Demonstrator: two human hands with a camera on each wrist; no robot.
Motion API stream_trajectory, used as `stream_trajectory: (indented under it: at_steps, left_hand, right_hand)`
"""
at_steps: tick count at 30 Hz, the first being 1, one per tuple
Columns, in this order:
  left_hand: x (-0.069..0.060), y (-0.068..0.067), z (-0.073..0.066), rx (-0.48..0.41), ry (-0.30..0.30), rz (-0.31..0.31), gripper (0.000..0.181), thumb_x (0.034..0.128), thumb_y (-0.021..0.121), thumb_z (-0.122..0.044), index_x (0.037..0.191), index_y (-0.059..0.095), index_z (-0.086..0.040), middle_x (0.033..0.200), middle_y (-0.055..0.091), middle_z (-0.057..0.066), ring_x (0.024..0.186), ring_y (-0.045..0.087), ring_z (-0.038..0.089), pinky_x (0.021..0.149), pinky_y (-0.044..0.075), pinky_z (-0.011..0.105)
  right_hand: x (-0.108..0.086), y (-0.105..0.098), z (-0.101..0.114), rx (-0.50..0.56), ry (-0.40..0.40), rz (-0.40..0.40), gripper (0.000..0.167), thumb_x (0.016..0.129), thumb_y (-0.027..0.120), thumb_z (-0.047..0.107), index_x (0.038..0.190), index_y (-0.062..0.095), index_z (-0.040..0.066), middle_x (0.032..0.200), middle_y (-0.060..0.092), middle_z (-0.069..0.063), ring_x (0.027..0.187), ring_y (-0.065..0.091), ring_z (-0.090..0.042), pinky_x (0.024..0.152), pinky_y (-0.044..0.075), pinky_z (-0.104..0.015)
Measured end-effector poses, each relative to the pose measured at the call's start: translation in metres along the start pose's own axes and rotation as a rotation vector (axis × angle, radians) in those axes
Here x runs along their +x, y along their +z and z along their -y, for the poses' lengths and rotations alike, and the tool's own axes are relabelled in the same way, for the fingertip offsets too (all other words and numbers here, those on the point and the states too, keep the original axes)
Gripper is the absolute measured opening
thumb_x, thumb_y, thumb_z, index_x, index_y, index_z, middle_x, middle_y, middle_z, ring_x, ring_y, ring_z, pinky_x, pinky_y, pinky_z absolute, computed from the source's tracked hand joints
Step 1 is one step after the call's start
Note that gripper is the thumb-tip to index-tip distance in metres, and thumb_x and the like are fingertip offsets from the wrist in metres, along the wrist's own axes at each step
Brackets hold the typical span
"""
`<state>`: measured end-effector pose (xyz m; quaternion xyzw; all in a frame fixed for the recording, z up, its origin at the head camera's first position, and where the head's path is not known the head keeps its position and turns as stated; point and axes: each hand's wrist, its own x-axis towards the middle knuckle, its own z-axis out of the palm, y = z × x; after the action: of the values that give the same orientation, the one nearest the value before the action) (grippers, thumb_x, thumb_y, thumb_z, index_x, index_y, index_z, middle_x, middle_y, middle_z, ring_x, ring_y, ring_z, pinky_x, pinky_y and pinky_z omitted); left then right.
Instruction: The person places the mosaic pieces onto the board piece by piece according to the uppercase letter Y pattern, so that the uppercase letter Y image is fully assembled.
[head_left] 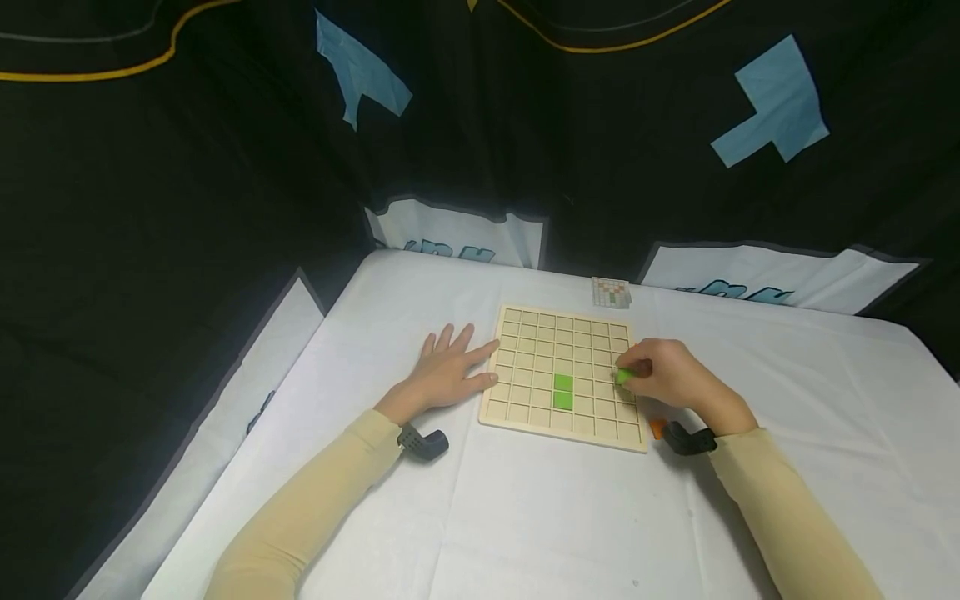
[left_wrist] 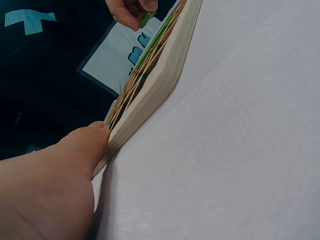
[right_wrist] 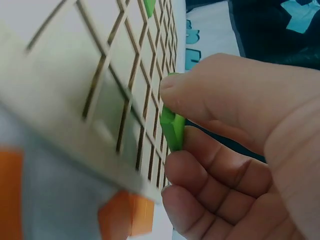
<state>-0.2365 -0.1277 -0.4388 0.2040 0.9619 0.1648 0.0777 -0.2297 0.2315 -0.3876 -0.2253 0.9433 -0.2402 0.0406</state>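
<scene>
A pale wooden grid board point(head_left: 525, 414) lies on the white table, and two green square tiles point(head_left: 563, 392) sit in neighbouring cells near its middle. Between thumb and fingers my right hand point(head_left: 671, 375) pinches another green tile point(right_wrist: 173, 131), held tilted just over the board's right side. My left hand point(head_left: 442, 373) rests flat with fingers spread at the board's left edge. In the left wrist view its thumb point(left_wrist: 90, 142) touches the board's rim.
Orange pieces point(head_left: 657, 428) lie on the table off the board's right edge, partly hidden by the right wrist. Behind the board is a small patterned card point(head_left: 611, 293). A dark curtain with blue tape point(head_left: 780, 104) hangs beyond the table point(head_left: 555, 525).
</scene>
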Motion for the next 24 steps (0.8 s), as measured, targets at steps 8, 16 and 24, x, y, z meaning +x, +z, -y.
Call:
stream_trajectory:
  at_steps: [8, 16, 24]
  left_hand:
    - [0.001, 0.000, 0.000, 0.005, 0.001, -0.002, 0.067, 0.1015, 0.043, -0.060, 0.161, 0.031, -0.031, 0.171, 0.012, 0.020, 0.157, 0.002, 0.051, 0.125, 0.000, 0.068]
    - [0.001, 0.001, 0.001, -0.001, 0.003, 0.001, 0.067, 0.1016, 0.043, -0.059, 0.161, 0.031, -0.031, 0.171, 0.011, 0.020, 0.157, 0.001, 0.051, 0.125, 0.000, 0.068]
    - [0.002, 0.002, 0.002, 0.005, 0.005, -0.005, 0.068, 0.1014, 0.043, -0.060, 0.161, 0.031, -0.031, 0.171, 0.011, 0.020, 0.157, 0.001, 0.051, 0.125, 0.000, 0.068]
  right_hand:
    - [0.020, 0.007, 0.012, 0.016, -0.026, 0.010, 0.025, 0.082, 0.077, -0.002, 0.107, 0.077, -0.002, 0.097, 0.074, -0.012, 0.080, 0.057, -0.019, 0.074, 0.051, -0.031]
    - [0.039, 0.018, 0.027, 0.000, -0.048, 0.033, 0.026, 0.082, 0.078, 0.001, 0.108, 0.078, 0.000, 0.107, 0.076, -0.015, 0.090, 0.063, -0.023, 0.083, 0.057, -0.040]
    - [0.050, 0.025, 0.034, 0.014, -0.087, 0.052, 0.024, 0.084, 0.077, 0.004, 0.108, 0.078, 0.002, 0.111, 0.076, -0.015, 0.103, 0.067, -0.028, 0.095, 0.055, -0.047]
